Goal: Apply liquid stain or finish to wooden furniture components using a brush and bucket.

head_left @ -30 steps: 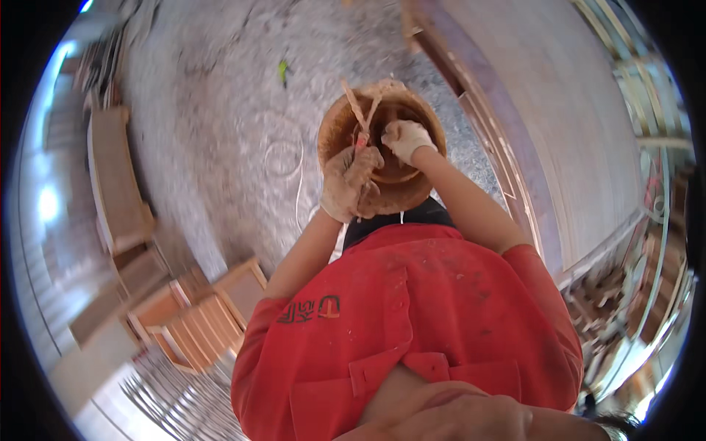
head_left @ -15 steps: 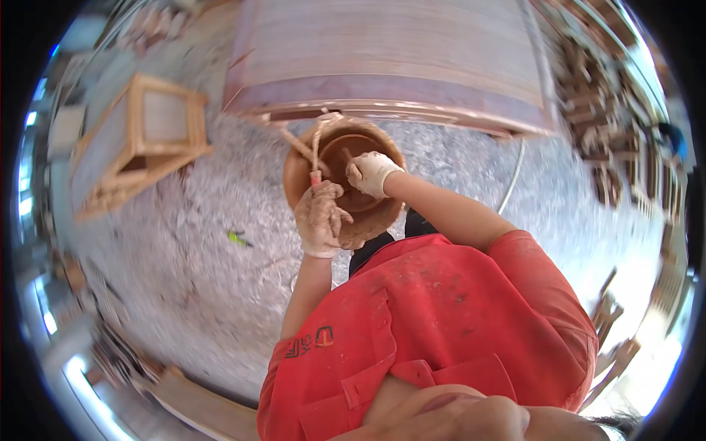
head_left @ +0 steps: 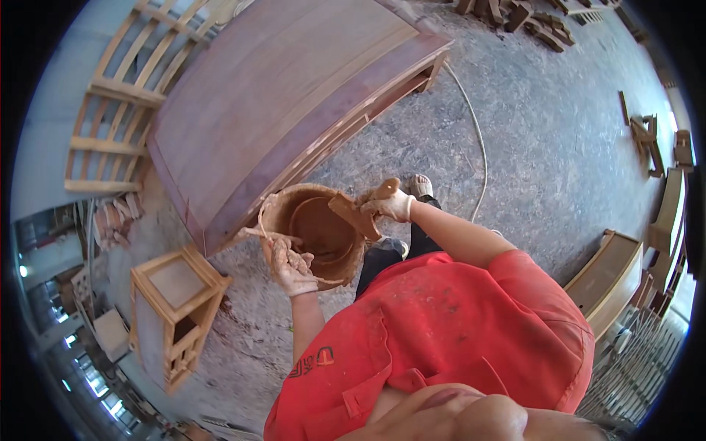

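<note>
We look down from our own head at our two gloved hands working over a round brown bucket (head_left: 316, 235) that stands on the grey concrete floor (head_left: 544, 125), just in front of our feet. The bucket sits near the middle of the view, close beside the near edge of a large wooden cabinet (head_left: 287, 103) lying to its far left. The inside of the bucket is coated with a reddish-brown paste.

Our left hand (head_left: 288, 264), in a paste-smeared glove, is at the near left rim of the bucket, its grip closed around the thin handle (head_left: 254, 233) that curves over that rim. Our right hand (head_left: 390, 207), also gloved, is at the far right rim, its grip closed on a flat wooden scraper (head_left: 357, 214) whose blade slants down into the bucket's mouth.

Our red shirt (head_left: 448, 331) fills the near part of the view. A small wooden stand (head_left: 176, 309) sits on the floor to the left. A slatted wooden frame (head_left: 121, 110) lies at the far left, and a pale hose (head_left: 478, 140) runs across the floor beyond our right arm.
</note>
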A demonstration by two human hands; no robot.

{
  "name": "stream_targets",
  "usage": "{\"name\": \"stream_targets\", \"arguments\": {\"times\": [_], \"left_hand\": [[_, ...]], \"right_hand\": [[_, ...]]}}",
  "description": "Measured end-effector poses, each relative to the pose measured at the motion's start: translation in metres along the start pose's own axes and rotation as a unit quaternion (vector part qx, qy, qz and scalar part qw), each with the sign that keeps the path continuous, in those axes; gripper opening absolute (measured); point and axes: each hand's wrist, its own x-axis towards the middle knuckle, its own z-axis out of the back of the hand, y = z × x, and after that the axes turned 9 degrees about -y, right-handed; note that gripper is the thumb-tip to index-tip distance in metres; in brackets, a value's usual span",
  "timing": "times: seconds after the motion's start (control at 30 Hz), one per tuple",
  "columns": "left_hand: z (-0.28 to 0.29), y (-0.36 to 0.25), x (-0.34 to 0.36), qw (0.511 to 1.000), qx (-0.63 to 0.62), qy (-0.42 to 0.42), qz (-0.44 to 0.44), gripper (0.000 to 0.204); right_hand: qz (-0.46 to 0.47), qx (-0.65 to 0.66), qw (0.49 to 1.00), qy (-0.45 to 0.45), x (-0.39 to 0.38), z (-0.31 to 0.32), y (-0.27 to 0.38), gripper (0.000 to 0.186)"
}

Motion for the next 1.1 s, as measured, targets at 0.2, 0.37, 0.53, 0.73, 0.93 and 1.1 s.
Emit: {"name": "stream_targets", "arguments": {"times": [0.2,0.37,0.53,0.73,0.93,1.1], "left_hand": [[-0.032,0.039,0.021,0.996,-0.020,-0.061,0.068,0.014],[-0.088,0.084,0.036,0.988,-0.006,-0.101,0.120,0.010],[-0.107,0.148,0.062,0.958,0.069,-0.186,0.205,0.019],[-0.113,0.205,0.093,0.937,0.131,-0.228,0.230,0.026],[-0.096,0.229,0.103,0.939,0.147,-0.193,0.242,0.024],[-0.043,0.247,0.119,0.937,0.132,-0.192,0.262,0.021]], "right_hand": [[0.459,-0.110,0.881,0.009,0.024,0.097,-0.087,0.024],[0.204,0.102,0.973,-0.038,0.049,0.180,-0.136,0.032],[0.331,-0.083,0.891,-0.299,0.131,0.250,-0.175,0.025],[0.149,0.462,0.805,-0.341,0.225,0.356,-0.132,0.031],[0.241,0.409,0.659,-0.583,0.275,0.449,-0.125,0.027],[0.609,-0.207,0.502,-0.578,0.308,0.530,-0.178,0.038]]}}
